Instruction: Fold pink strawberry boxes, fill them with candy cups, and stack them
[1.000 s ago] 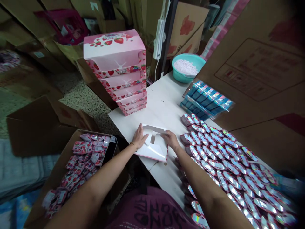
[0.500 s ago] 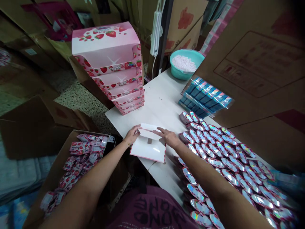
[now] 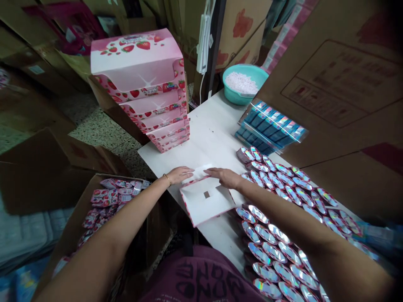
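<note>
A white carton (image 3: 206, 201) with red-patterned edges lies partly unfolded at the near edge of the white table (image 3: 209, 134), a small square hole in its panel. My left hand (image 3: 180, 174) rests flat at its far left corner, fingers stretched out over the far flap. On the far right side of the same flap lies my right hand (image 3: 223, 176), its fingers extended toward the left one. Neither hand wraps round the carton. A stack of pink strawberry-print boxes (image 3: 141, 71) stands beyond, to the left.
Shiny oval-topped packs (image 3: 273, 251) cover the table's right side. Behind them are blue packs (image 3: 267, 126) in clear plastic and a large cardboard box (image 3: 340, 84). A turquoise bowl (image 3: 237, 98) holds white pieces. An open carton (image 3: 94, 180) of pink packs sits at the lower left.
The carton's near panel has swung toward me and to the right, lying more open. Both hands have flattened over the far flap, with the left fingers stretched out further.
</note>
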A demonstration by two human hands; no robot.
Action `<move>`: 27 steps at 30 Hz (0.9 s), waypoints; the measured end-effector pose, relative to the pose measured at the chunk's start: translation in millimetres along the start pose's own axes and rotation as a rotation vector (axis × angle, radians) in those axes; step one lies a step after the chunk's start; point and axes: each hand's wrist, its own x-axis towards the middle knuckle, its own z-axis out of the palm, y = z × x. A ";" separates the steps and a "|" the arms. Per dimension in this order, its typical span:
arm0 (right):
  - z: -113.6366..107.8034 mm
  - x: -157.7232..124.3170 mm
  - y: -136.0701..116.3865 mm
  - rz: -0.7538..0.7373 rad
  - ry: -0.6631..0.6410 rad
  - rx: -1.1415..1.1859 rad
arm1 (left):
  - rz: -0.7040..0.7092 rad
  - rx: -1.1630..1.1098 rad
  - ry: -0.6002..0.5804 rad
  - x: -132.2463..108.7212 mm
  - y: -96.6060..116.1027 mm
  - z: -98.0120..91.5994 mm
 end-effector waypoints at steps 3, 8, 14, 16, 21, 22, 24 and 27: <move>10.5 -1.2 -11.6 0.012 0.014 -0.038 | -0.085 -0.106 -0.051 -1.7 1.9 10.6; 28.3 -2.1 -20.2 0.179 -0.024 -0.141 | -0.209 -0.232 -0.136 -10.9 12.2 13.4; 31.6 -7.1 -22.9 0.211 -0.064 -0.147 | -0.147 0.072 -0.221 -6.0 19.5 7.1; 28.4 -9.7 -18.0 0.166 -0.123 -0.071 | -0.100 0.176 -0.208 -3.5 17.1 10.6; 6.6 -12.4 -5.3 0.071 -0.404 0.187 | 0.033 0.223 -0.227 -2.4 13.4 22.2; 3.2 -9.5 -7.5 0.066 -0.413 0.218 | 0.045 0.229 -0.226 -1.8 14.0 23.8; 1.9 0.0 -18.0 0.097 -0.349 0.217 | 0.082 0.221 -0.232 0.0 15.9 25.6; 13.9 16.3 -37.9 0.191 -0.254 0.108 | 0.090 0.182 -0.180 -4.0 17.5 26.5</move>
